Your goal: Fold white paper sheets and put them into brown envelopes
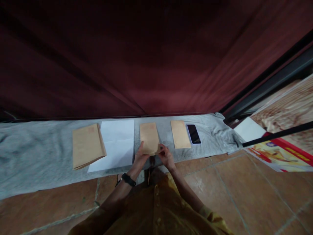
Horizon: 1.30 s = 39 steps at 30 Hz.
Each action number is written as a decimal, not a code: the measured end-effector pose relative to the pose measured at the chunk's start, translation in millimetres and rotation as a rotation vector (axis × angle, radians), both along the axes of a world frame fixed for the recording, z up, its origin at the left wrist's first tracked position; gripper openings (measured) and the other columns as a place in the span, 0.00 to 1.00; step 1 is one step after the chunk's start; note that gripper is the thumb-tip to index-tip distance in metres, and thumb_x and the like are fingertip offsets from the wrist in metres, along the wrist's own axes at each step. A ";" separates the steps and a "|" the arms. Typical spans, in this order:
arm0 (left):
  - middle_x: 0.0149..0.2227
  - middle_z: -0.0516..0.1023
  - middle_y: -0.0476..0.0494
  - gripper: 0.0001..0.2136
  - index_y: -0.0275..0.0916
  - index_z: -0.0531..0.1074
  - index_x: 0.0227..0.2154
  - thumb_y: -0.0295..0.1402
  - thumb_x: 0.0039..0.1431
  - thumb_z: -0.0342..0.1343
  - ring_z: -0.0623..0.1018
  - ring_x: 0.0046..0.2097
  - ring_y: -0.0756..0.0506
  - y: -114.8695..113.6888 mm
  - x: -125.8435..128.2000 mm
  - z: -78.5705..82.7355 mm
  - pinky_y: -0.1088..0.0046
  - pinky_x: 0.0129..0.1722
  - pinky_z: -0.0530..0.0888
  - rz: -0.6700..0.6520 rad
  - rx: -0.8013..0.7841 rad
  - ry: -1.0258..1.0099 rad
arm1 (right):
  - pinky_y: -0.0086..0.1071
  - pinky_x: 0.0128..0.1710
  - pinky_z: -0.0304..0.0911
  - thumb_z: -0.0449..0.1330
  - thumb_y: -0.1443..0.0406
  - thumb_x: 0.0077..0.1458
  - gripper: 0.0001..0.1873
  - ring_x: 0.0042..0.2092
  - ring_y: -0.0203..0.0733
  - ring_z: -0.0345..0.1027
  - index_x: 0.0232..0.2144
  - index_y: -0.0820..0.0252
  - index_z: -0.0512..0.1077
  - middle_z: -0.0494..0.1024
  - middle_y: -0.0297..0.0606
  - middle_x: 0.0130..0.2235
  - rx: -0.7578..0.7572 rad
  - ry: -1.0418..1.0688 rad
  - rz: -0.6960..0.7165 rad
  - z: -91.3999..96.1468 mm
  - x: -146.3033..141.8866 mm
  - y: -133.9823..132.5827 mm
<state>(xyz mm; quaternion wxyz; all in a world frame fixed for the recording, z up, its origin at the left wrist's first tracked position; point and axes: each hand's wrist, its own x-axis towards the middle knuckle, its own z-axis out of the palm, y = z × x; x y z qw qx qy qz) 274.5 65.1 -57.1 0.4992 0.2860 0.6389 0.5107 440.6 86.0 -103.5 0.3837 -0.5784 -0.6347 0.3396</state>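
Observation:
A brown paper envelope (149, 135) is held over the near edge of the cloth-covered surface, directly in front of me. My left hand (141, 156) grips its lower left corner, with the thumb lying on top. At its lower right corner, the fingers of my right hand (166, 157) are pinched on the edge. To the left, a stack of brown envelopes (88, 145) overlaps some white paper sheets (119, 140). One more brown envelope (180, 133) lies flat to the right, beside a phone (194, 133) with a dark screen.
A grey cloth (36, 153) covers the long narrow surface, wrinkled at its right end. Behind it hangs a dark red curtain (156, 75). Black metal bars (276, 133) and a printed red and yellow box (283, 153) stand at the right. Tiled floor (256, 189) lies below.

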 end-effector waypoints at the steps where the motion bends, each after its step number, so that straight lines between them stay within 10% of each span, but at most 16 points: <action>1: 0.54 0.80 0.42 0.40 0.42 0.65 0.63 0.20 0.43 0.66 0.79 0.54 0.41 0.2 0.3 -1.2 0.59 0.56 0.75 0.002 -0.002 -0.001 | 0.39 0.43 0.73 0.58 0.67 0.53 0.24 0.39 0.48 0.74 0.54 0.59 0.73 0.78 0.42 0.36 0.016 -0.029 0.000 0.9 -0.7 -1.0; 11: 0.57 0.77 0.34 0.29 0.36 0.65 0.64 0.26 0.57 0.53 0.79 0.53 0.38 -0.5 -3.7 -14.1 0.60 0.56 0.74 -0.222 0.044 0.629 | 0.36 0.43 0.71 0.54 0.63 0.64 0.22 0.41 0.45 0.75 0.59 0.57 0.67 0.77 0.45 0.46 0.016 -0.267 -0.010 8.9 -7.8 -8.6; 22: 0.53 0.75 0.31 0.21 0.42 0.67 0.62 0.35 0.68 0.47 0.75 0.52 0.34 -8.5 0.0 7.6 0.58 0.48 0.74 -0.454 -0.103 1.404 | 0.35 0.43 0.69 0.49 0.66 0.67 0.20 0.42 0.45 0.75 0.59 0.56 0.65 0.78 0.43 0.47 0.065 -0.358 -0.007 15.9 -10.2 -11.8; 33: 0.60 0.72 0.28 0.20 0.31 0.69 0.58 0.24 0.65 0.46 0.73 0.57 0.36 1.3 -11.3 -2.9 0.59 0.54 0.71 -0.602 0.081 1.484 | 0.45 0.58 0.61 0.52 0.70 0.64 0.22 0.55 0.50 0.66 0.59 0.58 0.70 0.75 0.46 0.56 0.309 -0.557 0.333 16.2 -11.2 -33.9; 39: 0.59 0.74 0.28 0.19 0.32 0.70 0.58 0.25 0.66 0.46 0.75 0.58 0.35 1.1 -10.8 -2.7 0.59 0.54 0.73 -0.559 0.113 1.395 | 0.52 0.64 0.56 0.53 0.67 0.66 0.20 0.58 0.52 0.65 0.58 0.62 0.70 0.75 0.49 0.56 0.302 -0.613 0.294 15.4 -25.8 -38.1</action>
